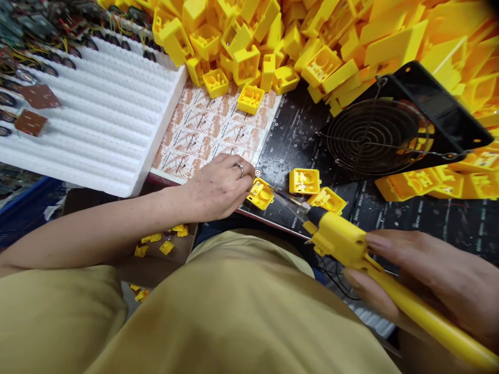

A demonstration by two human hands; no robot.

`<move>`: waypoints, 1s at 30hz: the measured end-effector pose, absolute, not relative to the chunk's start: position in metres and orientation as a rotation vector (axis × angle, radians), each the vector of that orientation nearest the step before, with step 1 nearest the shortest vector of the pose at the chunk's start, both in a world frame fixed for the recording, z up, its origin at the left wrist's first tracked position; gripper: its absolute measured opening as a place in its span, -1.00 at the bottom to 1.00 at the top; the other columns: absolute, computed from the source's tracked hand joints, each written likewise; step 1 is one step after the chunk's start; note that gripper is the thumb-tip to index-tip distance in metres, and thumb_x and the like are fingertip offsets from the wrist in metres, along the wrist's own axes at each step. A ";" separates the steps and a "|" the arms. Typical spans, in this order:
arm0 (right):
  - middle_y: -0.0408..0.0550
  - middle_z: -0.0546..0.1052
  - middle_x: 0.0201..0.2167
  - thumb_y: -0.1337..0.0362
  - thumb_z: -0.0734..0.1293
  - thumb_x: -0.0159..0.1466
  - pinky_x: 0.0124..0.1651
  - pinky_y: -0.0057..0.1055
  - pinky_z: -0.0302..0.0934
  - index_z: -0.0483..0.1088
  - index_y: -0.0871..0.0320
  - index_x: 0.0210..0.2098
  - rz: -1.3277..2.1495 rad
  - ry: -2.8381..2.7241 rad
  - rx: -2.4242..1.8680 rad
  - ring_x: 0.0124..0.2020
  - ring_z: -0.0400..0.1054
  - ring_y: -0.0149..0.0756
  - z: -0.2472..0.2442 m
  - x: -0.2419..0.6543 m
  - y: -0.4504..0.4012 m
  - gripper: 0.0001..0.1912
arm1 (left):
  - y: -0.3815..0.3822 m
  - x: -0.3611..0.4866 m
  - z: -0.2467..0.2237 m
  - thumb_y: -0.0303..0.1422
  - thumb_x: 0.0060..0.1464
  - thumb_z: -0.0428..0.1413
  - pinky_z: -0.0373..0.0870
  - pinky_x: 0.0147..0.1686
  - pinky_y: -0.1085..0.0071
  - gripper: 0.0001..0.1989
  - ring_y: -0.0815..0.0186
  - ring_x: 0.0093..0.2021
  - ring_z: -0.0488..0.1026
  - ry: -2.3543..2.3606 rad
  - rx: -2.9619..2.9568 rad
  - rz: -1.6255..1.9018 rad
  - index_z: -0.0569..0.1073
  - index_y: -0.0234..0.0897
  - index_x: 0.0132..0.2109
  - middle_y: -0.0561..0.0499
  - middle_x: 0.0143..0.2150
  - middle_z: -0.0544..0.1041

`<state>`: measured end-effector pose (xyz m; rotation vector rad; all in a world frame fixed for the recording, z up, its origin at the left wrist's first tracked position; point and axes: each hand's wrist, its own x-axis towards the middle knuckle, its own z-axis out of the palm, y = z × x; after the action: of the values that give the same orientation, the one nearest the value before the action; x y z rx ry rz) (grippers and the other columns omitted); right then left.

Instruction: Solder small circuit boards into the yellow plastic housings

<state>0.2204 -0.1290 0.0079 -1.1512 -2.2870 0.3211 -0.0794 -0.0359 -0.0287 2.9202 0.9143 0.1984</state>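
Gripped the yellow soldering tool (346,240) in the right hand (440,275), with long axis aimed forward-left of that grip at the yellow housing (260,194), beside the nearer left hand (219,188), closure indeterminable

Black fan (438,111) with wire grille (364,139)

I see a yellow soldering iron (345,238) slanting toward a small yellow housing (262,194), open side up, near the surface's (286,143) edge.
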 end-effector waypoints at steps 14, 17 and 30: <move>-0.09 0.58 -0.42 0.39 0.46 0.20 -0.27 -0.54 0.44 0.38 0.20 -0.25 0.207 -2.446 -0.825 -0.37 0.50 -0.43 0.014 0.185 -0.116 -0.81 | -0.032 -0.074 -0.024 -0.47 0.18 -0.06 0.44 -0.12 0.22 -0.76 0.17 -0.19 0.47 0.807 2.931 0.103 0.48 -0.40 -0.33 -0.20 -0.21 0.56; -0.05 0.60 -0.33 0.38 0.41 0.25 -0.16 -0.43 0.47 0.38 0.17 -0.19 0.257 -2.502 -0.932 -0.27 0.52 -0.36 0.019 0.184 -0.121 -0.84 | -0.031 -0.073 -0.023 -0.46 0.17 -0.06 0.44 -0.09 0.22 -0.77 0.16 -0.17 0.47 0.814 2.926 0.092 0.48 -0.39 -0.34 -0.20 -0.20 0.55; -0.14 0.53 -0.46 0.30 0.37 0.31 -0.33 -0.54 0.34 0.41 0.15 -0.31 0.245 -2.389 -0.997 -0.42 0.45 -0.46 0.024 0.192 -0.121 -0.93 | -0.030 -0.073 -0.024 -0.45 0.15 -0.05 0.45 -0.09 0.19 -0.78 0.13 -0.15 0.48 0.805 2.899 0.113 0.49 -0.40 -0.32 -0.22 -0.20 0.55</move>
<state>0.1916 -0.1212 0.0240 -0.9970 -2.3891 0.2447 -0.0732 -0.0302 -0.0241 2.8992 0.8049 0.1132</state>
